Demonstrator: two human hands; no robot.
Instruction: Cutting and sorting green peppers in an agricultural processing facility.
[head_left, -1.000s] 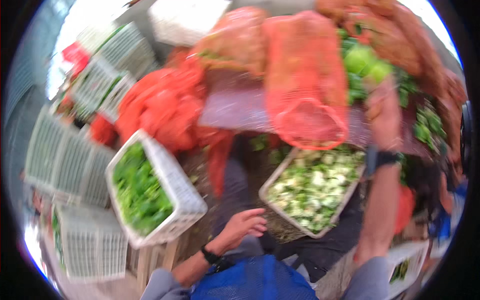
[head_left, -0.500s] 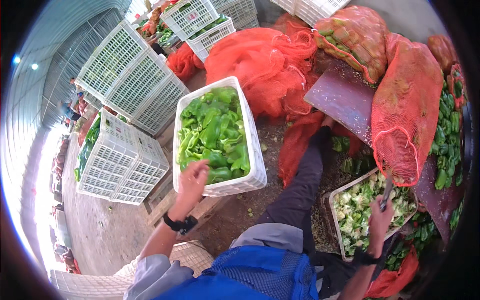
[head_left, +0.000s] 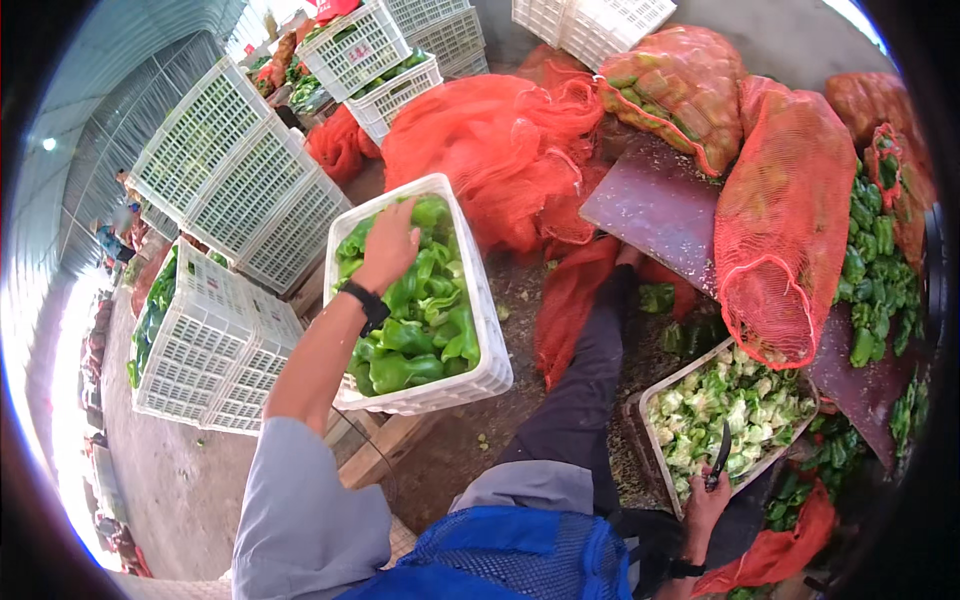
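Observation:
My left hand (head_left: pixel 390 245) reaches into the far part of a white plastic crate (head_left: pixel 490 362) filled with green peppers (head_left: pixel 412 340). Its fingers lie stretched over the peppers, fingertips partly hidden, with no pepper visibly gripped. Low on the right, my right hand (head_left: pixel 706 503) is closed round the handle of a small knife (head_left: pixel 720 455) with a dark, curved blade pointing up and away. The knife is over the near edge of a shallow tray (head_left: pixel 657 447) of pale green-white pepper trimmings (head_left: pixel 745 410).
Stacked white crates (head_left: pixel 235 170) stand on the left. Red mesh netting (head_left: pixel 480 150) is heaped beyond the pepper crate. Full red mesh sacks (head_left: pixel 785 210) and a dark purplish board (head_left: pixel 655 200) are at the right, with loose green peppers (head_left: pixel 880 270) beside them. My leg (head_left: pixel 570 390) extends between crate and tray.
My left hand has moved forward from the crate's near edge onto the peppers at its far part. My right hand has lowered with the knife toward the tray's near edge. The view has shifted slightly.

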